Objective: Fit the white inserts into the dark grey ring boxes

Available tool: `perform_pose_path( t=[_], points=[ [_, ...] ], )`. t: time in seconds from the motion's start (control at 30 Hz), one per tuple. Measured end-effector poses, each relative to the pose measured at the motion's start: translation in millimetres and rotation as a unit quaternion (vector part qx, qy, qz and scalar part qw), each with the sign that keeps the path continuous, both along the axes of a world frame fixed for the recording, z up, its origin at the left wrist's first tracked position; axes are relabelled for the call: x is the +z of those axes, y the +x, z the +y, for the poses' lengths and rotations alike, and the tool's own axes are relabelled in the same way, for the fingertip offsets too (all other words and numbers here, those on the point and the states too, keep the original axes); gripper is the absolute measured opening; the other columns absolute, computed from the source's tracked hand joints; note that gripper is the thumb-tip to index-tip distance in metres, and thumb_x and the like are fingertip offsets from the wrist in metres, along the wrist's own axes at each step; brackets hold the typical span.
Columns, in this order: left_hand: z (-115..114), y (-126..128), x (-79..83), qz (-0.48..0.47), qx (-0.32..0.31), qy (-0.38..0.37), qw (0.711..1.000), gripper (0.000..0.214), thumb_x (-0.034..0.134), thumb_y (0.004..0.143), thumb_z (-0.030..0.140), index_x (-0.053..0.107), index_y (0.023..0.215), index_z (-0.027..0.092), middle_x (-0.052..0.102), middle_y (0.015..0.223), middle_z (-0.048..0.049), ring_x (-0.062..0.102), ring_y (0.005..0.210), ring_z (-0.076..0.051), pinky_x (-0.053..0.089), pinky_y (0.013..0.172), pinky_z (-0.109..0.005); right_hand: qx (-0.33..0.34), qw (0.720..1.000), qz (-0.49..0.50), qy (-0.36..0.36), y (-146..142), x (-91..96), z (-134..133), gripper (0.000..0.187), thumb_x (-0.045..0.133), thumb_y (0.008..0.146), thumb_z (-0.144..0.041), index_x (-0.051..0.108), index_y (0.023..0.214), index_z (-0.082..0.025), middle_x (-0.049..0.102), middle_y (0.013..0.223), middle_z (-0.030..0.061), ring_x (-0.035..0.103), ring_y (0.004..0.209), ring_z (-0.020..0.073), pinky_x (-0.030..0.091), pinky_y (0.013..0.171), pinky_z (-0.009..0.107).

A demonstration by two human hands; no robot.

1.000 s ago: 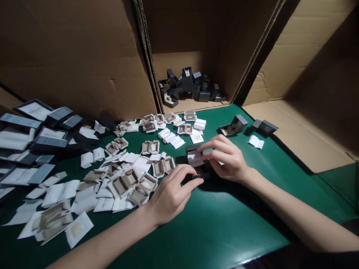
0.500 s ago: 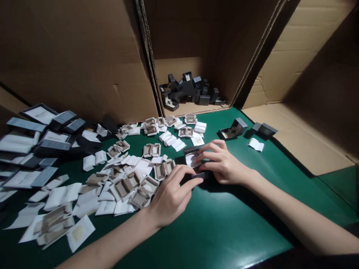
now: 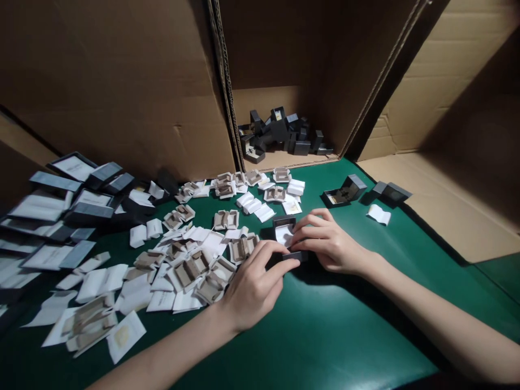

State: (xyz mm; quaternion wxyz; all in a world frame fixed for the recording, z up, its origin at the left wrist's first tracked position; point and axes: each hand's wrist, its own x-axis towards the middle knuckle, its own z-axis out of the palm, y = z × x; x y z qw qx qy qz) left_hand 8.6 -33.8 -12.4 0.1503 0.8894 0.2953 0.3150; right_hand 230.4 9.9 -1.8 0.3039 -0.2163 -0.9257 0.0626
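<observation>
A small dark hinged box (image 3: 285,230) stands open on the green table (image 3: 333,336), with a white lining showing inside its lid. My left hand (image 3: 254,284) grips its near side, fingers curled round the base. My right hand (image 3: 329,244) holds it from the right, fingertips pressed at the lid and the white insert. Just left of the box lies a spread of white and tan folded inserts (image 3: 190,265).
Another open dark box (image 3: 345,190) and a closed one (image 3: 392,190) sit to the right, with a white insert (image 3: 378,214) near them. Several dark boxes (image 3: 284,135) lie piled in a cardboard carton at the back. Flat dark and white packs (image 3: 60,200) are stacked far left.
Both hands have stayed on the small box, the right fingers closing down a little over its lid. My view has shifted slightly, so everything sits a bit lower and to the right.
</observation>
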Motion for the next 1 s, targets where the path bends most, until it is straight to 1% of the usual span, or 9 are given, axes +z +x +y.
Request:
perform_pose_path(
  t=[0.17, 0.33, 0.4, 0.5, 0.6, 0.7, 0.77, 0.87, 1.0],
  points=[
    [-0.7, 1.1, 0.7, -0.007, 0.0, -0.017, 1.0, 0.042, 0.042, 0.083, -0.001, 0.054, 0.117, 0.02, 0.052, 0.113, -0.0104, 0.05, 0.111, -0.021, 0.047, 0.092, -0.039, 0.007, 1.0, -0.006, -0.023, -0.9, 0.5, -0.9, 0.035, 0.041, 0.073, -0.001, 0.06, 0.095, -0.02, 0.07, 0.093, 0.0038, 0.054, 0.093, 0.0199, 0.034, 0.084, 0.041],
    [-0.4, 2.0, 0.2, -0.03, 0.025, -0.005, 0.999, 0.036, 0.046, 0.084, 0.001, 0.045, 0.117, 0.016, 0.052, 0.12, -0.0114, 0.049, 0.114, -0.02, 0.043, 0.098, -0.038, 0.016, 0.999, -0.006, -0.047, -2.0, -2.9, -1.1, 0.034, 0.042, 0.065, -0.001, 0.059, 0.088, -0.019, 0.069, 0.082, 0.0038, 0.054, 0.087, 0.0198, 0.036, 0.082, 0.04],
    [0.1, 2.4, 0.6, -0.002, 0.035, 0.002, 0.999, 0.036, 0.049, 0.084, 0.003, 0.044, 0.117, 0.016, 0.055, 0.118, -0.0104, 0.049, 0.112, -0.021, 0.044, 0.097, -0.039, 0.016, 0.998, -0.002, -0.055, -2.2, -4.0, -1.1, 0.035, 0.042, 0.064, 0.0, 0.058, 0.087, -0.019, 0.068, 0.083, 0.0035, 0.053, 0.088, 0.0197, 0.037, 0.082, 0.039],
    [0.4, 3.4, 2.0, 0.068, 0.041, -0.001, 0.997, 0.037, 0.049, 0.083, 0.004, 0.047, 0.118, 0.017, 0.058, 0.115, -0.0082, 0.049, 0.107, -0.023, 0.047, 0.089, -0.04, 0.016, 0.998, 0.009, -0.066, -2.0, -4.2, -1.2, 0.036, 0.041, 0.063, 0.001, 0.057, 0.087, -0.02, 0.069, 0.086, 0.0035, 0.053, 0.089, 0.0197, 0.037, 0.082, 0.039],
    [0.1, 4.3, 2.3, 0.098, 0.05, 0.008, 0.994, 0.034, 0.048, 0.083, 0.004, 0.05, 0.114, 0.017, 0.058, 0.115, -0.0075, 0.049, 0.104, -0.024, 0.047, 0.086, -0.041, 0.019, 0.997, 0.013, -0.069, -1.7, -3.2, -1.6, 0.034, 0.041, 0.064, 0.002, 0.057, 0.085, -0.02, 0.069, 0.085, 0.003, 0.054, 0.088, 0.0193, 0.037, 0.081, 0.039],
    [-0.6, 4.6, 0.7, 0.101, 0.056, 0.023, 0.993, 0.023, 0.048, 0.083, 0.005, 0.053, 0.104, 0.015, 0.058, 0.115, -0.008, 0.049, 0.103, -0.024, 0.047, 0.086, -0.041, 0.013, 0.999, 0.013, -0.043, -2.4, -2.0, -3.0, 0.032, 0.042, 0.069, 0.002, 0.057, 0.088, -0.019, 0.069, 0.085, 0.0028, 0.054, 0.087, 0.0189, 0.038, 0.079, 0.037],
    [-1.2, 4.7, -0.6, 0.105, 0.059, 0.031, 0.992, 0.019, 0.047, 0.085, 0.006, 0.054, 0.1, 0.014, 0.057, 0.115, -0.0085, 0.048, 0.104, -0.024, 0.046, 0.086, -0.041, -0.002, 1.0, 0.011, -0.007, -3.6, -1.1, -4.3, 0.031, 0.043, 0.074, 0.001, 0.058, 0.092, -0.019, 0.07, 0.09, 0.0033, 0.054, 0.09, 0.0191, 0.038, 0.079, 0.037],
    [-1.8, 5.0, -2.1, 0.11, 0.062, 0.039, 0.991, 0.019, 0.046, 0.086, 0.007, 0.055, 0.101, 0.014, 0.057, 0.114, -0.0088, 0.048, 0.104, -0.024, 0.046, 0.086, -0.041, -0.037, 0.998, -0.02, 0.045, -6.2, -0.7, -6.6, 0.027, 0.043, 0.081, -0.001, 0.059, 0.093, -0.018, 0.07, 0.098, 0.0028, 0.054, 0.096, 0.0192, 0.037, 0.083, 0.037],
    [-1.6, 6.3, -2.9, 0.109, 0.065, 0.042, 0.991, 0.021, 0.045, 0.086, 0.008, 0.054, 0.104, 0.014, 0.057, 0.114, -0.0092, 0.049, 0.103, -0.024, 0.047, 0.087, -0.04, -0.091, 0.99, -0.068, 0.079, -10.1, -2.3, -9.1, 0.024, 0.042, 0.085, -0.004, 0.061, 0.092, -0.018, 0.07, 0.098, 0.0033, 0.053, 0.098, 0.0194, 0.034, 0.086, 0.038]
  ],
)
